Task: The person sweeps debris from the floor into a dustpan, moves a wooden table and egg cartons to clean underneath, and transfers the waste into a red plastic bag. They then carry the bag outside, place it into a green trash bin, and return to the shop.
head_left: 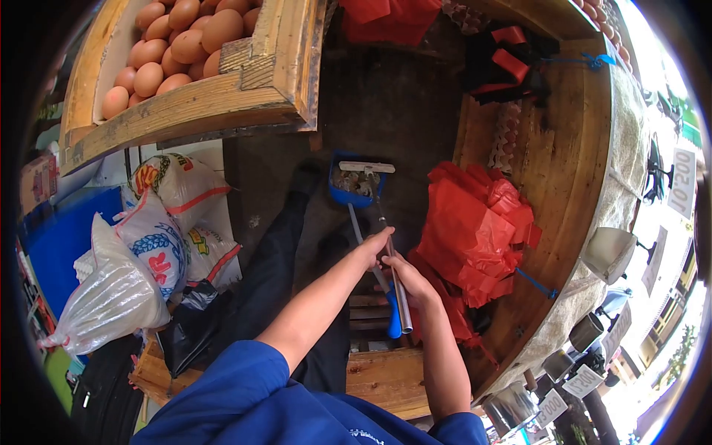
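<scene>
Dustpan, blue (348, 198), stands on the dark floor (400, 96) in the upper middle of the frame, its tray beyond both hands. Largest about it is the wooden desk (578, 141) down the right side; then the wooden bin (193, 111) of brown eggs (187, 46) at upper left, the plump white sacks (111, 297) at left and the heap of red plastic bags (475, 230) right of centre. The dustpan's shaft (356, 222) slopes down and a little right from the tray to its blue end (394, 319) at lower centre. Just to its right a metal pole (406, 320) runs down from a pale crosswise head (367, 167) over the tray; the two draw together towards the hands. The left hand (373, 251) is the nearer to the tray, its grip closed, it seems, on the upper part of the pole. The right hand (412, 282) is lower and further right, its fingers also curled about the pole. Whether either grip takes in the dustpan's shaft too, I cannot tell. Smallest is the loose litter (348, 180) inside the tray, below the pale head
</scene>
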The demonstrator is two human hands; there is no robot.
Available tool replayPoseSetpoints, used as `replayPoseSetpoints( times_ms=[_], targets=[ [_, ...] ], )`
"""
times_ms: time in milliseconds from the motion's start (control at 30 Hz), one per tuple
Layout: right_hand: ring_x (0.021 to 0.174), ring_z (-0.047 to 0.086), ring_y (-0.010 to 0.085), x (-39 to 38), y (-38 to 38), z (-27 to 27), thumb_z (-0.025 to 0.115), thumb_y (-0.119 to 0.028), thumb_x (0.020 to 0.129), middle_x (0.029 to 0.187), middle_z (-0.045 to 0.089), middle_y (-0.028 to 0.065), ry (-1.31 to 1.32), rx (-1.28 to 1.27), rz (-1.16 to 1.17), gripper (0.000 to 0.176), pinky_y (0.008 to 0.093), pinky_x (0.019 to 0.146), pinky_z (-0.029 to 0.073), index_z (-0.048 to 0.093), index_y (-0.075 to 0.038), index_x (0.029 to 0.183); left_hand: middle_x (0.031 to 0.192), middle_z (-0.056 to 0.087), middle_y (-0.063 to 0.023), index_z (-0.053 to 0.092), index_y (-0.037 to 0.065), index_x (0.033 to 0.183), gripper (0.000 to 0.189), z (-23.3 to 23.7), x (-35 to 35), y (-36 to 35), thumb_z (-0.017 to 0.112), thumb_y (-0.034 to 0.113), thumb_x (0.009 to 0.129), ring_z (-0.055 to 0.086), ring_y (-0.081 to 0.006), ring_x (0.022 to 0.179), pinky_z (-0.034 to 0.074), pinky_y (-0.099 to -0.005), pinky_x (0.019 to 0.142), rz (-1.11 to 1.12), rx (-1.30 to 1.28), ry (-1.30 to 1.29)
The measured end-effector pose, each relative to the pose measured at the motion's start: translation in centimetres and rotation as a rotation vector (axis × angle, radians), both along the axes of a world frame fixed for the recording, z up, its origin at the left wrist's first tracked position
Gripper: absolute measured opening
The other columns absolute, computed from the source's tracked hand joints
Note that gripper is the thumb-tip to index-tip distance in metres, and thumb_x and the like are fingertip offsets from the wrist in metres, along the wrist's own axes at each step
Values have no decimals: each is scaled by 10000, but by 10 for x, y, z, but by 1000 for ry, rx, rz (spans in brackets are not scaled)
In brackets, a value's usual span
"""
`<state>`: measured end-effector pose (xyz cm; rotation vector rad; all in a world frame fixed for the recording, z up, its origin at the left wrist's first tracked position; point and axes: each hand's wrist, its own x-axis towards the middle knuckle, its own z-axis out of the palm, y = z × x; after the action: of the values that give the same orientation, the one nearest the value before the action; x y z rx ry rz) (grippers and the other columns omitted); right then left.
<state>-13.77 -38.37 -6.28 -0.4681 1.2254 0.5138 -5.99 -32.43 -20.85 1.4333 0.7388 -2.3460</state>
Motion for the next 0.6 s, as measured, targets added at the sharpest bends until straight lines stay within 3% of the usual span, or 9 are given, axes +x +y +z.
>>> replayPoseSetpoints(
  times_ms=[33, 67, 133, 167, 233, 333, 533, 600],
  targets=[
    [782, 565, 273, -2, 4, 4, 481, -379, 856, 1111, 456, 169, 36, 18, -66, 599, 415, 641, 525, 294, -127, 1367, 1321, 411, -156, 504, 142, 1213, 674, 6, -1, -4, 489, 654, 776, 423, -279, 1030, 325, -485, 847, -19, 6, -103],
    [782, 565, 273, -4, 6, 4, 481, -379, 856, 1111, 456, 169, 39, 18, -65, 599, 415, 641, 525, 294, -127, 1367, 1293, 430, -153, 504, 135, 1208, 656, 12, -2, -7, 490, 635, 785, 417, -286, 1036, 330, -480, 835, -40, 10, -206],
    [691, 533, 231, -10, 8, -1, 500, -422, 826, 1007, 494, 143, 130, 244, -145, 540, 386, 579, 510, 407, -145, 1279, 1275, 436, -144, 504, 128, 1202, 645, 20, 0, -8, 495, 622, 787, 420, -287, 1027, 342, -460, 797, -18, -1, -204],
    [691, 533, 231, -11, 11, -5, 500, -422, 826, 1007, 494, 143, 135, 242, -145, 540, 386, 579, 510, 407, -145, 1279, 1256, 441, -135, 505, 121, 1195, 634, 24, 2, -8, 501, 608, 790, 424, -289, 1018, 354, -441, 759, 3, -10, -208],
    [567, 539, 193, -9, 20, -8, 494, -416, 818, 858, 589, 119, 128, 190, -158, 402, 361, 458, 483, 519, -75, 1029, 1247, 443, -126, 505, 124, 1193, 622, 3, -4, 2, 507, 599, 791, 424, -288, 1010, 355, -439, 764, 0, -19, -207],
    [524, 497, 158, -2, 25, -7, 503, -395, 797, 747, 575, 75, 186, 192, -168, 341, 330, 411, 428, 530, -96, 960, 1239, 448, -94, 523, 157, 1157, 542, 4, 1, 6, 515, 568, 804, 421, -263, 976, 365, -412, 745, -63, 6, -203],
    [530, 511, 183, -12, 27, -14, 507, -359, 812, 760, 571, 101, 145, 250, -213, 342, 336, 415, 432, 520, -71, 996, 1208, 452, -79, 539, 144, 1081, 464, -5, -3, 14, 514, 533, 830, 440, -246, 933, 383, -399, 693, -57, -31, -176],
    [533, 520, 190, -12, 30, -13, 507, -350, 821, 766, 574, 109, 152, 274, -223, 338, 339, 418, 437, 515, -66, 1004, 1086, 498, -66, 495, 132, 1080, 441, -17, -7, 22, 526, 501, 840, 461, -225, 890, 393, -382, 662, -70, -98, -150]
  ],
)
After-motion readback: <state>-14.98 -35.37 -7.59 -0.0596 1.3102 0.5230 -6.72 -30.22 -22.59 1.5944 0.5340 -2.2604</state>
